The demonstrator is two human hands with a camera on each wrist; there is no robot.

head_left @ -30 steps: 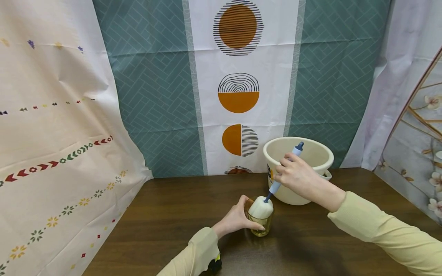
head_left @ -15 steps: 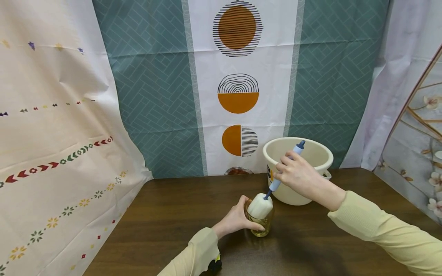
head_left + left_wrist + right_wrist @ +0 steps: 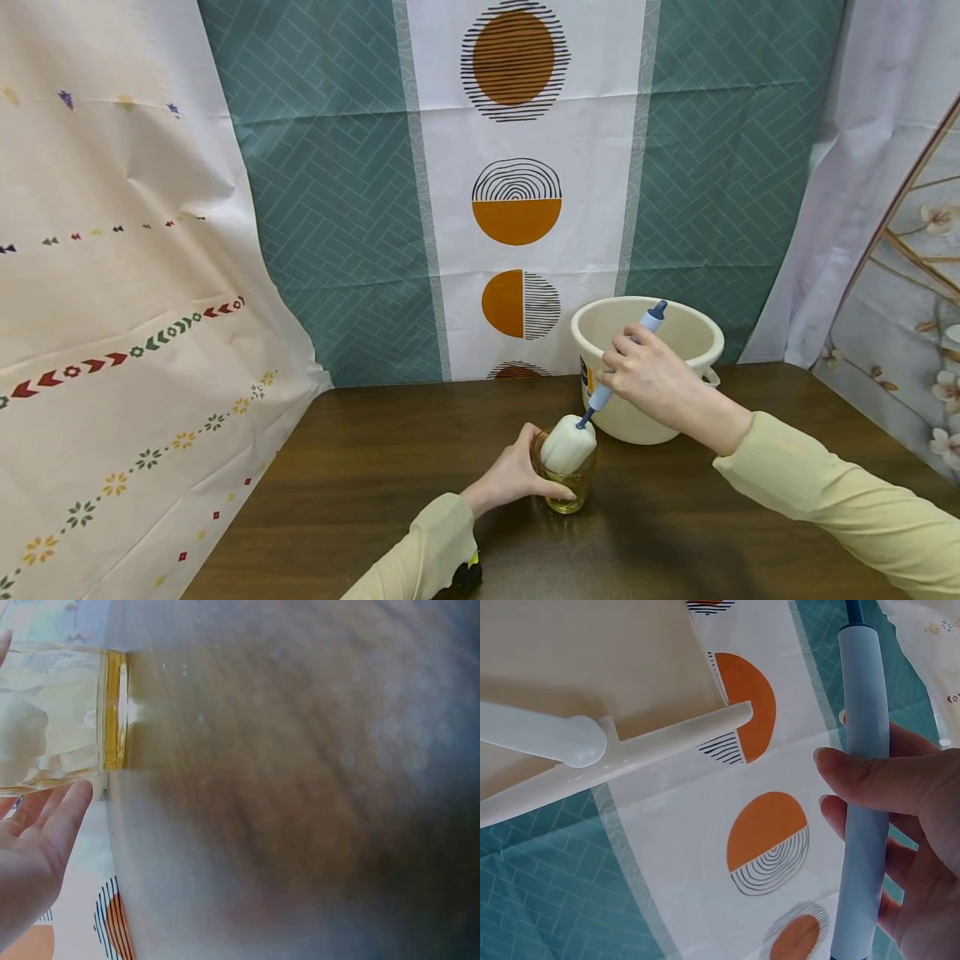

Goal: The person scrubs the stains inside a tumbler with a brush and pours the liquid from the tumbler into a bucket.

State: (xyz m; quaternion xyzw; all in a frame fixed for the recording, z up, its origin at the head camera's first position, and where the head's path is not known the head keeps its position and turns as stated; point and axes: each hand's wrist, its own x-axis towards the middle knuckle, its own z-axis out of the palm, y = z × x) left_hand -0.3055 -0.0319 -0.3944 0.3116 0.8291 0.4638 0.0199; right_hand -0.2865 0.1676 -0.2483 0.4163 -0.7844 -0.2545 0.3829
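An amber drinking glass [image 3: 567, 492] stands upright on the dark wood table. My left hand [image 3: 517, 475] grips it from the left, thumb in front and fingers around the far side. In the left wrist view the glass [image 3: 67, 712] shows its thick yellow base against the table. My right hand [image 3: 651, 379] holds the light blue handle [image 3: 866, 795] of a sponge bottle brush, tilted up to the right. Its white sponge head [image 3: 568, 444] sits partly inside the glass, its top above the rim.
Behind my right hand stands a cream bucket [image 3: 618, 321] with a side handle. The brown table [image 3: 390, 450] ends at a patterned curtain [image 3: 345, 208]. A black item [image 3: 465, 577] shows by my left cuff.
The brush has risen a little in the glass, so more of the sponge head shows above the rim. My left hand and the glass have stayed in place.
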